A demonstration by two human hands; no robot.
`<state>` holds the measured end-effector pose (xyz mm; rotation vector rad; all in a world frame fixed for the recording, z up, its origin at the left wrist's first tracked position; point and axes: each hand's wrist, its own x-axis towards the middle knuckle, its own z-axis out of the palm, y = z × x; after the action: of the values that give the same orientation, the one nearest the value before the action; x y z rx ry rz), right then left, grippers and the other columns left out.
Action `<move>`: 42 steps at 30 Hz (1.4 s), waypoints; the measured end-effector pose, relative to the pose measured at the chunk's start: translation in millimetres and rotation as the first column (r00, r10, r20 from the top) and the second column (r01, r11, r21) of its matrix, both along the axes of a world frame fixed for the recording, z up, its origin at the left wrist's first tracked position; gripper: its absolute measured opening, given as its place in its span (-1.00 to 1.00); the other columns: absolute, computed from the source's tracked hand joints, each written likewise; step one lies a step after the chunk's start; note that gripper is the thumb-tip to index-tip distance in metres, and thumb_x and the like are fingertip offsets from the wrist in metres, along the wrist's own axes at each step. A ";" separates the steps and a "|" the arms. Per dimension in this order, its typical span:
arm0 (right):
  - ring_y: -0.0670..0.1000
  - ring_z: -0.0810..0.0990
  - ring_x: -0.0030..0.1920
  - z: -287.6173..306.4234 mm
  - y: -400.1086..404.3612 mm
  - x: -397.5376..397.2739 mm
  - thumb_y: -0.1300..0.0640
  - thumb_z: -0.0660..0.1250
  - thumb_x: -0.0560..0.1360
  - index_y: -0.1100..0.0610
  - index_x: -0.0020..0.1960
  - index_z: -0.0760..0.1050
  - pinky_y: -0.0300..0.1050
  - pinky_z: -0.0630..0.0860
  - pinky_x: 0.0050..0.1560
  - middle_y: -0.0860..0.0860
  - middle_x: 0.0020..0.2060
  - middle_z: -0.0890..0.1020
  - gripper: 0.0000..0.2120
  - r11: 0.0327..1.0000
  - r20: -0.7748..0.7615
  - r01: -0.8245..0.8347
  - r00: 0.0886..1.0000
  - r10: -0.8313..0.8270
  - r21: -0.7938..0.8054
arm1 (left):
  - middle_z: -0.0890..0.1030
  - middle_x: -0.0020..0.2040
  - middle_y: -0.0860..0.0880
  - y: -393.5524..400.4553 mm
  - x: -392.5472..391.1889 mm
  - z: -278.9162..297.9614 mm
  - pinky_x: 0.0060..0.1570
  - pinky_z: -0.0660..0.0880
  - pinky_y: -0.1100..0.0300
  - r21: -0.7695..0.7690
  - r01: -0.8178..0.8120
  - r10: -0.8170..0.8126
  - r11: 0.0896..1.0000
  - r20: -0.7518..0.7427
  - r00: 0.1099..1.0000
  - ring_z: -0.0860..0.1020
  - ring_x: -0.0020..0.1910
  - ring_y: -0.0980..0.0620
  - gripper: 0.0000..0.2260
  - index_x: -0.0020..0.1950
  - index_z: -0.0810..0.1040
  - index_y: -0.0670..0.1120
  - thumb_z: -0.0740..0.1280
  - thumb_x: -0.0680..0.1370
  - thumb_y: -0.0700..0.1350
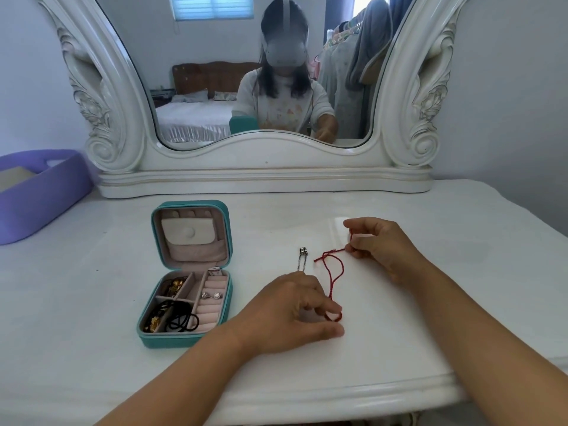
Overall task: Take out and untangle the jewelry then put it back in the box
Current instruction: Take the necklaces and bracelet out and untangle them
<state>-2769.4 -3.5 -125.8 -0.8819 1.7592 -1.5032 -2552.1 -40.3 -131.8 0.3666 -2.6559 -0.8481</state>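
My right hand (385, 250), right of centre in the frame, pinches one end of the red cord (333, 273) between thumb and fingertips. My left hand (292, 312), lower centre, pinches the cord's other end, a small loop, against the desk (399, 333). Between the two hands the cord lies slack on the desk, crossing itself once near its upper part.

I judge the cord light, limp and a little fuzzy, so it should not slip; the crossing looks loose enough to open by drawing the ends gently apart rather than tugging, which could tighten it into a knot.

Just above my left hand's knuckles lies a silver chain with a barrel pendant (303, 259), its lower part hidden under that hand; it could snag on the cord if I sweep leftward.

Left of centre stands the open teal jewelry box (187, 273), holding black hair ties (181, 319), gold pieces (175, 285) and silver earrings (212, 295). A purple basket (40, 192) sits at the far left, a white-framed mirror (264, 87) across the top.
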 end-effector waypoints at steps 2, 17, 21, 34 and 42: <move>0.03 0.57 -0.30 1.5 1.5 2.0 0.44 0.28 0.37 0.04 0.00 0.60 -0.19 0.50 -0.22 0.05 -0.01 0.58 -0.63 0.999 -0.114 0.050 0.992 -0.047 0.023 | 0.58 -0.18 0.13 -0.5 2.0 1.7 -0.09 0.38 0.38 0.007 -0.045 0.045 0.999 -0.047 0.998 0.48 -0.10 0.20 -0.64 0.01 0.66 0.07 0.27 0.37 0.22; -0.09 0.57 -0.26 41.6 -4.2 101.5 0.24 0.37 0.43 0.04 -0.12 0.63 -0.19 0.53 -0.15 -0.02 -0.25 0.65 -0.87 0.964 -0.342 -0.248 0.918 0.202 -0.098 | 0.59 -0.18 0.11 -36.7 80.5 29.8 -0.21 0.50 0.35 0.004 -0.347 0.342 0.938 -0.190 0.921 0.57 -0.19 0.14 -0.89 -0.05 0.66 0.02 0.42 0.45 -0.13; -0.17 0.55 -0.27 41.7 -10.2 141.4 0.22 0.40 0.42 0.07 -0.11 0.63 -0.39 0.48 -0.22 -0.07 -0.28 0.64 -0.90 0.913 -0.388 -0.407 0.844 0.370 -0.015 | 0.61 -0.16 0.12 -51.3 114.9 31.0 -0.21 0.50 0.39 0.004 -0.445 0.441 0.896 -0.148 0.885 0.56 -0.15 0.17 -0.89 -0.10 0.67 0.03 0.43 0.43 -0.16; -0.19 0.50 -0.29 25.8 -35.1 180.7 0.28 0.41 0.39 0.14 -0.06 0.62 -0.44 0.41 -0.24 0.05 -0.08 0.60 -0.86 0.813 -0.582 -0.538 0.596 0.553 0.223 | 0.54 -0.13 0.20 -75.8 172.3 20.1 -0.25 0.39 0.45 -0.039 -0.487 0.488 0.873 0.050 0.871 0.49 -0.11 0.21 -0.74 -0.04 0.66 0.11 0.29 0.50 -0.23; -0.31 0.48 -0.43 28.6 -42.2 181.2 0.29 0.42 0.37 0.11 -0.10 0.58 -0.47 0.38 -0.35 -0.13 -0.33 0.54 -0.86 0.801 -0.541 -0.532 0.603 0.587 0.275 | 0.52 -0.11 0.15 -81.0 166.5 23.5 -0.21 0.42 0.33 0.023 -0.512 0.502 0.858 0.170 0.848 0.50 -0.14 0.13 -0.68 0.00 0.63 0.15 0.20 0.34 0.02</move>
<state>-2588.2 -45.7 -97.2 -1.8283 1.6776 -0.7408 -2385.6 -121.3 -108.3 1.1400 -2.4719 -0.7544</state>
